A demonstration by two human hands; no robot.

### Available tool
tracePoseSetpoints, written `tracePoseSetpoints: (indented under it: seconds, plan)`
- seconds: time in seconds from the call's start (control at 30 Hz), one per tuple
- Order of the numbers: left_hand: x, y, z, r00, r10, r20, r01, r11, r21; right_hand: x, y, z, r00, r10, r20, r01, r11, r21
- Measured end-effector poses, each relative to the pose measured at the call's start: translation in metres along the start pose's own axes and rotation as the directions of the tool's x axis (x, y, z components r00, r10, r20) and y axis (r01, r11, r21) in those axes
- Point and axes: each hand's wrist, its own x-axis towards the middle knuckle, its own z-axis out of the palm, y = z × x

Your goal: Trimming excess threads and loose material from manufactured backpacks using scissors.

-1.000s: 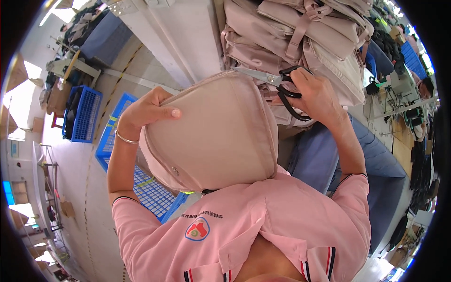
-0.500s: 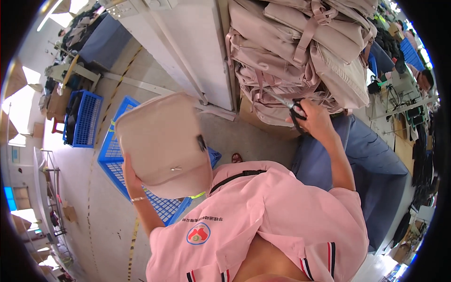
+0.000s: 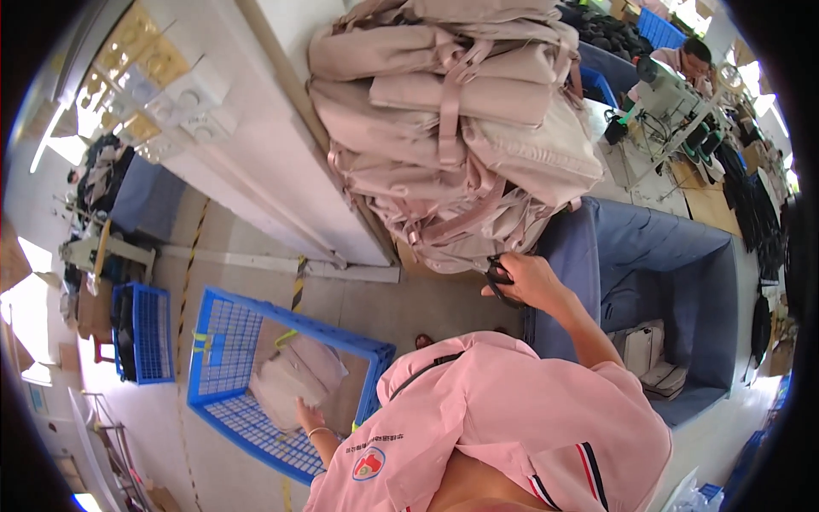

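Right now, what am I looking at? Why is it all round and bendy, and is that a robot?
No robot: those are a person's two bare hands. The camera is worn on the person's head, looking down, and its very wide lens bends straight edges. The right hand holds scissors with black handles. The left hand is down at a pale pinkish bag inside a blue crate; I can't tell whether it grips it. Ahead is a tall pile of pale pinkish bags. On the right stands a big grey-blue bin.
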Motion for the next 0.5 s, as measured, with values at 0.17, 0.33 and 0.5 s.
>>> tracePoseSetpoints:
  seconds: [0.17, 0.33, 0.5]
  plan:
    - [-0.150, 0.140, 0.207, 0.595, 0.578, 0.558, -0.572, 0.793, -0.211, -0.041, 0.025, -0.010, 0.992, 0.076, -0.102, -0.075, 0.997, 0.021]
    - [-0.420, 0.270, 0.332, -0.238, 0.780, 0.579, -0.794, 0.187, -0.578, -0.078, 0.041, -0.024, 0.974, 0.220, -0.048, -0.218, 0.975, 0.029]
    - [-0.596, 0.316, 0.444, -0.809, 0.580, 0.093, -0.523, -0.638, -0.565, -0.126, 0.062, -0.026, 0.947, 0.293, -0.133, -0.280, 0.954, 0.110]
